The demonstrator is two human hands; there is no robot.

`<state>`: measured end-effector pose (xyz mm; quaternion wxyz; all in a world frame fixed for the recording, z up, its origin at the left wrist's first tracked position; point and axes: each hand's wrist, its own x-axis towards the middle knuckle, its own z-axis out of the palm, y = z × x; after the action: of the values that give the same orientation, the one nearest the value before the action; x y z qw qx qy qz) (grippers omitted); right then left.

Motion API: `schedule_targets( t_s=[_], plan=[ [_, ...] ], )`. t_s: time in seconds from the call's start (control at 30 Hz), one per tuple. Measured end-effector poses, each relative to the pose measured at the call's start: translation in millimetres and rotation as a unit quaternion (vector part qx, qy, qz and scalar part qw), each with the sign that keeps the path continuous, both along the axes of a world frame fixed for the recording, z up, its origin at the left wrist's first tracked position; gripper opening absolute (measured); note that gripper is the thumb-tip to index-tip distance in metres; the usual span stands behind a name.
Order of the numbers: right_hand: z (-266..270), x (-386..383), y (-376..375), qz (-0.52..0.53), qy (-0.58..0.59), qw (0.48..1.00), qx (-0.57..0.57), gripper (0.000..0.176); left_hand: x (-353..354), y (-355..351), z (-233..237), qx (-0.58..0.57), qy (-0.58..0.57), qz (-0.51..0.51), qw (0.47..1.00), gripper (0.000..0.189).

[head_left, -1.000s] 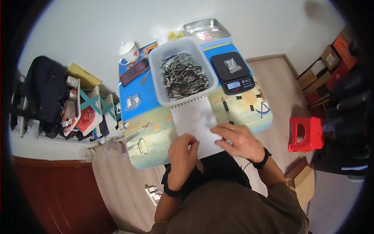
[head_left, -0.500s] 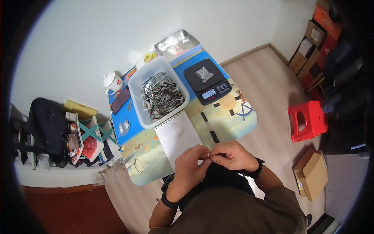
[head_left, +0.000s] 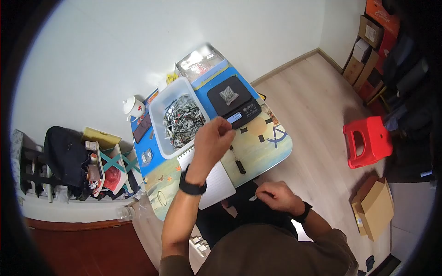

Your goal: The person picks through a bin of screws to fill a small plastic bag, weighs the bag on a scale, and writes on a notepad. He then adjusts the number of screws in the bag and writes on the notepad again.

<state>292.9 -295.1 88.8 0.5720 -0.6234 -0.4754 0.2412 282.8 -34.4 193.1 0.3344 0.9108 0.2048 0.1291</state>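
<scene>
My left hand [head_left: 212, 143] is over the notebook [head_left: 215, 186], near the front of the kitchen scale [head_left: 231, 102], its fingers pinched; anything between them is too small to make out. At the table's near edge, my right hand [head_left: 278, 198] pinches a small whitish piece [head_left: 253, 198]. A clear bag of small parts [head_left: 229, 95] rests on the black scale, whose display is lit. Beside it stands a translucent bin [head_left: 161, 133] full of thin metal and dark pieces [head_left: 183, 120]. A black pen [head_left: 240, 166] lies right of the notebook.
A metal tin [head_left: 200, 66] stands behind the bin. A lidded cup [head_left: 133, 106], a phone [head_left: 142, 128] and another small clear bag [head_left: 147, 157] are at the left. On the floor at right are a red stool [head_left: 368, 142] and an open carton [head_left: 374, 209].
My hands, together before, have come apart. The left moved up and forward toward the scale; the right moved slightly down and right, and a whitish piece now shows in it.
</scene>
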Motion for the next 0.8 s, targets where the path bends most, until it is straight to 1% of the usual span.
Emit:
schedule_targets(
  t_s=[0.03,0.1,0.13,0.2,0.23,0.3,0.33,0.5,0.6,0.67,0.8],
  plan=[
    [-4,-4,-3,0.0,-0.001,1.0,0.001,0.006,12,2,3,0.001,-0.001,0.0,1.0,0.02],
    [-10,-10,-10,0.026,-0.011,1.0,-0.004,0.006,36,1,8,0.108,0.035,0.052,0.992,0.025],
    [-14,-13,-13,0.029,-0.012,1.0,0.004,0.007,47,4,5,0.109,0.033,0.049,0.992,0.025],
    [-17,-13,-20,0.035,-0.014,0.999,-0.005,0.008,68,11,-8,0.253,-0.016,0.048,0.966,0.025],
    [-19,-13,-23,0.043,-0.014,0.999,-0.016,0.008,77,14,-12,0.255,-0.017,0.044,0.966,0.025],
    [-24,-13,-29,0.035,-0.02,0.999,-0.019,0.008,91,21,-17,0.347,0.037,0.055,0.935,0.031],
    [-26,-12,-32,0.029,-0.025,0.999,-0.024,0.009,97,22,-17,0.356,0.054,0.053,0.931,0.03],
    [-37,-6,-39,0.009,-0.007,0.999,-0.044,0.008,107,34,-33,0.41,0.059,0.02,0.91,0.024],
    [-44,-3,-36,0.005,0.0,0.999,-0.047,0.007,105,34,-35,0.43,0.036,0.014,0.902,0.023],
    [-46,-2,-33,0.005,0.001,0.999,-0.043,0.007,103,36,-38,0.432,0.025,-0.01,0.902,0.017],
    [-43,0,-27,0.0,-0.034,0.999,-0.033,0.007,100,43,-42,0.447,0.026,-0.029,0.894,0.012]
  ],
)
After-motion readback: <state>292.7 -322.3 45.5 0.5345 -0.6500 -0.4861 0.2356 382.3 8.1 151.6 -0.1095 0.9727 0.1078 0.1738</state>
